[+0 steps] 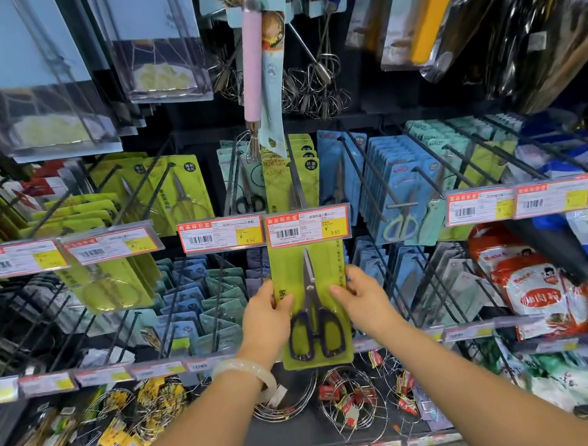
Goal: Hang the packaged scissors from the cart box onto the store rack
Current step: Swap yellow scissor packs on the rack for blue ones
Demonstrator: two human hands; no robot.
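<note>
Holding green packaged scissors (313, 309) under price tag (308, 228) reading ¥9.50, both hands.

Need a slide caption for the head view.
Both hands, left hand and right hand, hold green-carded dark-handled scissors below a red-bordered price tag.

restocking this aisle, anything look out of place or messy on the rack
Yes. A pink-handled utensil dangles from the row above, its lower end hanging in front of the green scissors packs. On the bottom shelf, wire racks lie in a loose, overlapping tangle. The packaged scissors, held by the left hand and right hand, looks straight.
</note>
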